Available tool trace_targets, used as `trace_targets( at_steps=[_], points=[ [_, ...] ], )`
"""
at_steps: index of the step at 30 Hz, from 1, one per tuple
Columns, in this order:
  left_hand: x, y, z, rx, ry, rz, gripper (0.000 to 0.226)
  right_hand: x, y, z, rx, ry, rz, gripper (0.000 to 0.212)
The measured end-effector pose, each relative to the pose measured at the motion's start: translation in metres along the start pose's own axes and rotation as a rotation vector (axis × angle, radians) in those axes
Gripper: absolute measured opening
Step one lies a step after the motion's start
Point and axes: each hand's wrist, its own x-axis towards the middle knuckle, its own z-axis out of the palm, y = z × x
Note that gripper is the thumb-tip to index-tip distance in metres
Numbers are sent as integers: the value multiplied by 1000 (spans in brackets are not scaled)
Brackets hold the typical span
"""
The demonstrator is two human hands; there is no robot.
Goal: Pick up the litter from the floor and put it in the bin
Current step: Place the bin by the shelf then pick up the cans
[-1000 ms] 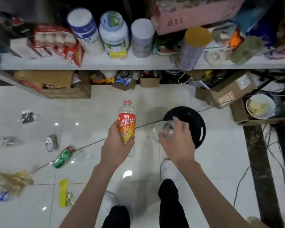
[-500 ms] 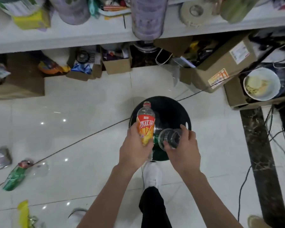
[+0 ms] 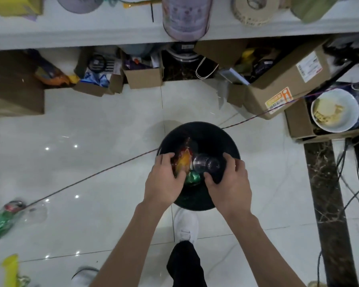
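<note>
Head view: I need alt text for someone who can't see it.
Two bare hands hold litter over a round black bin on a white tiled floor: the left hand grips an orange-labelled plastic bottle, the right hand a clear plastic cup. A green plastic bottle and a yellow wrapper lie on the floor at left.

Arms: forearms (image 3: 133,235) bare as far as the bottom edge.
Hands: left hand (image 3: 164,183) and right hand (image 3: 229,187) bare.
Trousers: one black trouser leg (image 3: 184,264) shows, plain.
Shoes: white trainer (image 3: 186,224) with white laces on one foot; second white shoe (image 3: 84,274), blurred, lower left.
</note>
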Motion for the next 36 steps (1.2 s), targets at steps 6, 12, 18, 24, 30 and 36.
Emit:
trace_targets(
  at_steps=[6, 12, 18, 24, 30, 36],
  points=[
    [-12, -20, -63, -34, 127, 18, 43, -3, -49, -14, -3, -1, -110, 67],
    [-36, -63, -130, -74, 242, -38, 42, -28, -119, -6, -63, -3, -309, 63],
    [-77, -136, -188, -137, 364, -151, 43, -74, -196, 26, -88, -58, -441, 59],
    [-138, -238, -240, -190, 464, -268, 43, -147, -276, 76, -108, -154, -579, 65],
    [-209, -346, -289, -234, 524, -403, 43, -235, -356, 134, -151, -206, -723, 64],
    [-283, -454, -340, -257, 561, -529, 46, -319, -434, 191, -205, -230, -876, 63]
  ],
)
